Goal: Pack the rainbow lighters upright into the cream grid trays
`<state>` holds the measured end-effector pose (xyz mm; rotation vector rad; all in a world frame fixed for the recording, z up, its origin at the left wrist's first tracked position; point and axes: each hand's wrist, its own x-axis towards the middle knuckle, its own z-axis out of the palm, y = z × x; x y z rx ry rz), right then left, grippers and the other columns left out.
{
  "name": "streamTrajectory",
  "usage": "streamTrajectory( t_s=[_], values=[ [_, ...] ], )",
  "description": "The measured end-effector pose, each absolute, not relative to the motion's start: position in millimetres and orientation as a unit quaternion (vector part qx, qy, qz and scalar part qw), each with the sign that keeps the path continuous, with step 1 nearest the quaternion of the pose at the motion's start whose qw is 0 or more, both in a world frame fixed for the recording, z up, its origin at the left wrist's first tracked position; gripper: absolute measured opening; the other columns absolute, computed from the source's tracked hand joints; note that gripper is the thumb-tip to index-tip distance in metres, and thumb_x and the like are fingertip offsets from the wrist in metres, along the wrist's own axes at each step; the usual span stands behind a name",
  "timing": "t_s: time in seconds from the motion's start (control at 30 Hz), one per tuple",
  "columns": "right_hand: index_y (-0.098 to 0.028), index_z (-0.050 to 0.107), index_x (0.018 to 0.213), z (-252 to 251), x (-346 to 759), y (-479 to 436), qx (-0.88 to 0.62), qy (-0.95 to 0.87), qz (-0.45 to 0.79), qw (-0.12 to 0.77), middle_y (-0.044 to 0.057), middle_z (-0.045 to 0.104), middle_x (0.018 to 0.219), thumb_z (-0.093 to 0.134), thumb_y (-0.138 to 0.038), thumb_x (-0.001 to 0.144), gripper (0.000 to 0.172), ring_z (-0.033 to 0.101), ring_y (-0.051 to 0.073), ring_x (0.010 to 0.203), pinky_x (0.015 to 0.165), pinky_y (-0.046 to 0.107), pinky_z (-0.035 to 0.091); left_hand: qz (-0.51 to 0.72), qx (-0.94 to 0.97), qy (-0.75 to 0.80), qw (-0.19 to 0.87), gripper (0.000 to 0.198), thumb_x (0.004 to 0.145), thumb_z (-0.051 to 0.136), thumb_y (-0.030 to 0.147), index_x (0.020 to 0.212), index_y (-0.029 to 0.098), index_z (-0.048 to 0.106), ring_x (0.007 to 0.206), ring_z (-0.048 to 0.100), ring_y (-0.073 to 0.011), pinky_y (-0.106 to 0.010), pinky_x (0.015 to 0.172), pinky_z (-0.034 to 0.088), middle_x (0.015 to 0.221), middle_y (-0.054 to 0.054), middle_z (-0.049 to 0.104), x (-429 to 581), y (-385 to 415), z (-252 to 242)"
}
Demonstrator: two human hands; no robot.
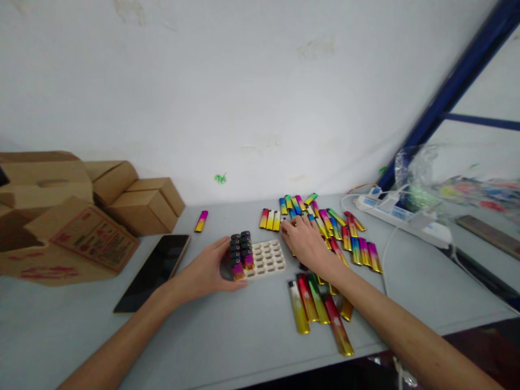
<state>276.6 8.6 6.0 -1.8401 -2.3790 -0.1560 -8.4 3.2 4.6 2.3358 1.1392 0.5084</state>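
Note:
A cream tray (268, 259) with rows of oval holes lies on the table. Several lighters (247, 260) with black tops and purple-to-orange bodies stand upright in its left-hand columns. My left hand (209, 271) is closed around the tray's left end, thumb along the near side and fingers behind the standing lighters. To the right, my right hand (304, 241) reaches into a spread of loose, shiny coloured lighters (325, 219). Its fingers are bent and pinched at the end of a lighter beside the yellow-and-white ones (270, 220); most of that lighter is hidden under the hand.
Larger-looking lighters (307, 298) lie near the front edge. A single lighter (201, 221) rests apart at the back. On the left are a dark-screened tablet (156, 271) and cardboard boxes (142, 208). A white power strip (406, 219) with cables lies right, by a blue metal frame (442, 86).

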Motion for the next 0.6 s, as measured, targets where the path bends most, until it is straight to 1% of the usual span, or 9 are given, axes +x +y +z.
streamTrajectory(
  t_s=[0.07, 0.13, 0.23, 0.33, 0.4, 0.47, 0.53, 0.6],
  values=[
    [-0.019, 0.068, 0.127, 4.8, 278.1, 9.3, -0.618, -0.781, -0.052, 0.076, 0.021, 0.072, 0.118, 0.045, -0.02, 0.108, 0.029, 0.064, 0.038, 0.113, 0.093, 0.048, 0.049, 0.183, 0.855, 0.42, 0.243, 0.06, 0.071, 0.09, 0.047, 0.12, 0.022, 0.065, 0.114, 0.069, -0.0362, -0.049, 0.098, 0.06, 0.125, -0.012, 0.072, -8.1, 3.2, 5.2],
    [-0.016, 0.065, 0.13, 2.7, 283.3, 13.3, -0.623, -0.775, -0.031, 0.105, 0.021, 0.073, 0.115, 0.045, -0.014, 0.106, 0.031, 0.067, 0.036, 0.109, 0.092, 0.046, 0.05, 0.181, 0.855, 0.423, 0.241, 0.06, 0.07, 0.09, 0.048, 0.119, 0.023, 0.065, 0.113, 0.07, -0.0364, -0.048, 0.097, 0.06, 0.123, -0.012, 0.072, -7.9, 3.0, 5.9],
    [-0.014, 0.062, 0.133, 0.3, 296.1, 22.6, -0.617, -0.761, 0.021, 0.196, 0.021, 0.074, 0.121, 0.049, -0.01, 0.101, 0.035, 0.07, 0.034, 0.11, 0.093, 0.044, 0.053, 0.181, 0.856, 0.423, 0.237, 0.061, 0.07, 0.09, 0.049, 0.12, 0.024, 0.066, 0.111, 0.07, -0.0356, -0.048, 0.096, 0.061, 0.121, -0.012, 0.072, -7.6, 2.6, 6.6],
    [-0.016, 0.06, 0.135, 0.1, 307.0, 29.5, -0.598, -0.737, 0.081, 0.305, 0.018, 0.074, 0.124, 0.057, -0.012, 0.096, 0.039, 0.072, 0.032, 0.112, 0.099, 0.046, 0.055, 0.184, 0.857, 0.421, 0.234, 0.064, 0.07, 0.09, 0.049, 0.123, 0.024, 0.066, 0.109, 0.07, -0.0351, -0.049, 0.095, 0.061, 0.12, -0.012, 0.073, -7.6, 2.4, 6.4],
    [-0.017, 0.061, 0.132, 0.6, 309.0, 30.5, -0.572, -0.714, 0.179, 0.363, 0.016, 0.073, 0.124, 0.061, -0.019, 0.097, 0.035, 0.076, 0.03, 0.104, 0.098, 0.047, 0.057, 0.187, 0.857, 0.42, 0.233, 0.065, 0.07, 0.09, 0.05, 0.125, 0.024, 0.067, 0.11, 0.07, -0.0354, -0.049, 0.096, 0.061, 0.119, -0.011, 0.073, -8.1, 2.4, 5.4],
    [-0.018, 0.061, 0.127, 1.2, 306.2, 28.8, -0.523, -0.678, 0.318, 0.407, 0.014, 0.072, 0.121, 0.062, -0.029, 0.098, 0.03, 0.078, 0.026, 0.096, 0.092, 0.045, 0.061, 0.189, 0.857, 0.419, 0.231, 0.066, 0.07, 0.09, 0.051, 0.125, 0.024, 0.067, 0.112, 0.07, -0.036, -0.05, 0.098, 0.061, 0.12, -0.011, 0.072, -8.7, 2.7, 4.0],
    [-0.02, 0.059, 0.118, 2.2, 300.2, 25.6, -0.46, -0.639, 0.435, 0.437, 0.009, 0.072, 0.11, 0.064, -0.038, 0.097, 0.028, 0.077, 0.023, 0.092, 0.088, 0.042, 0.063, 0.19, 0.858, 0.419, 0.23, 0.066, 0.07, 0.09, 0.051, 0.125, 0.024, 0.067, 0.114, 0.07, -0.0366, -0.051, 0.101, 0.06, 0.122, -0.012, 0.072, -9.2, 2.8, 2.9],
    [-0.023, 0.057, 0.106, 4.6, 293.2, 21.8, -0.417, -0.618, 0.488, 0.454, 0.002, 0.068, 0.093, 0.068, -0.042, 0.095, 0.025, 0.073, 0.019, 0.083, 0.081, 0.037, 0.062, 0.193, 0.857, 0.419, 0.229, 0.066, 0.069, 0.091, 0.05, 0.125, 0.024, 0.066, 0.115, 0.07, -0.0368, -0.052, 0.102, 0.059, 0.123, -0.012, 0.072, -9.3, 2.6, 2.7]
  ],
)
